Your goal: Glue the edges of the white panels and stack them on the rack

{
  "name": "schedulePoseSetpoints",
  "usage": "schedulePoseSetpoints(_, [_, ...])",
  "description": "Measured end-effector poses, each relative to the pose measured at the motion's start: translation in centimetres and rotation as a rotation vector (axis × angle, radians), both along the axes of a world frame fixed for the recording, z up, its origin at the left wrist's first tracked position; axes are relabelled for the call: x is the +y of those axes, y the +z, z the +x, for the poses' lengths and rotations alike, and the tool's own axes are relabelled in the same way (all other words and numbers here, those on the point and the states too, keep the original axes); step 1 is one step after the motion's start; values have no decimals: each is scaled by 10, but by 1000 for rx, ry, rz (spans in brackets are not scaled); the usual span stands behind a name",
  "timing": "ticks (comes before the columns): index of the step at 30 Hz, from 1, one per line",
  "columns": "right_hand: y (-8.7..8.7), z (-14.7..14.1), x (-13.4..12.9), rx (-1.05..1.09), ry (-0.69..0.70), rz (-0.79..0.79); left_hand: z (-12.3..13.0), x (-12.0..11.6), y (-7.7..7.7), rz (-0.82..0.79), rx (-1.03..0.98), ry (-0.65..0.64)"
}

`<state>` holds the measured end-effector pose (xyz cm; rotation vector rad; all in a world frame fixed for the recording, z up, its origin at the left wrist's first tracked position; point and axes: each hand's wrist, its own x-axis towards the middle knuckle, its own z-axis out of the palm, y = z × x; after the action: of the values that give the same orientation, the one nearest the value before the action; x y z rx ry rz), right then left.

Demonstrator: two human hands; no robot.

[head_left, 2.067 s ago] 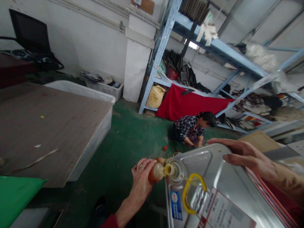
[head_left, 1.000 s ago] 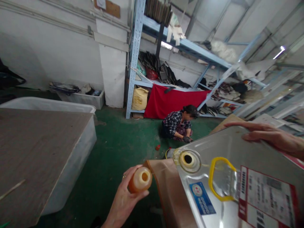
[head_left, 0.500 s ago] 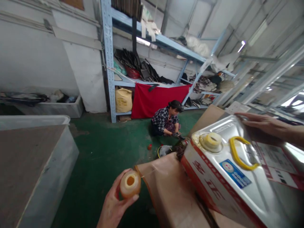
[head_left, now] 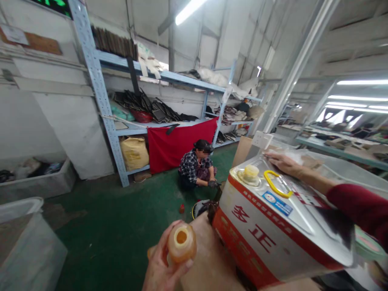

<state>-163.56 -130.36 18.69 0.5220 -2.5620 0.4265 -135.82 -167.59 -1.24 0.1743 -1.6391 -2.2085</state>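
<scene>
In my left hand is a small translucent plastic bottle, gripped around its side. Its uncapped mouth faces up toward me, and amber colour shows inside. To its right stands a big rectangular metal can with red and white sides and a silver top. The can has a pale yellow spout and a yellow carry handle on top. My right hand lies along the can's far top edge, fingers stretched out. A brown sheet-like surface shows beneath and beside the can.
A person squats on the green floor ahead, beside a bucket and a small red bottle. Blue shelving with a red cloth stands behind. A pale bin is at left.
The view has turned right and levelled, so the can's front shows more and sits lower. The bottle has come nearer the can. My right hand stays on the can's edge.
</scene>
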Motion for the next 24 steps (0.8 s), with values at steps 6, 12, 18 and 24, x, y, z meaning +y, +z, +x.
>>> schedulePoseSetpoints(6, [-7,-9,22,-239,36,-206,-24,24,30,25,25,-86])
schedulePoseSetpoints(12, [26,17,16,-175,40,-625,-35,24,48,-2,22,-256])
schedulePoseSetpoints(18, [64,146,-3,151,32,-702,-30,6,51,64,-56,-274])
schedulePoseSetpoints(24, [-17,296,-21,78,-309,-422,-33,-41,42,42,-229,-225])
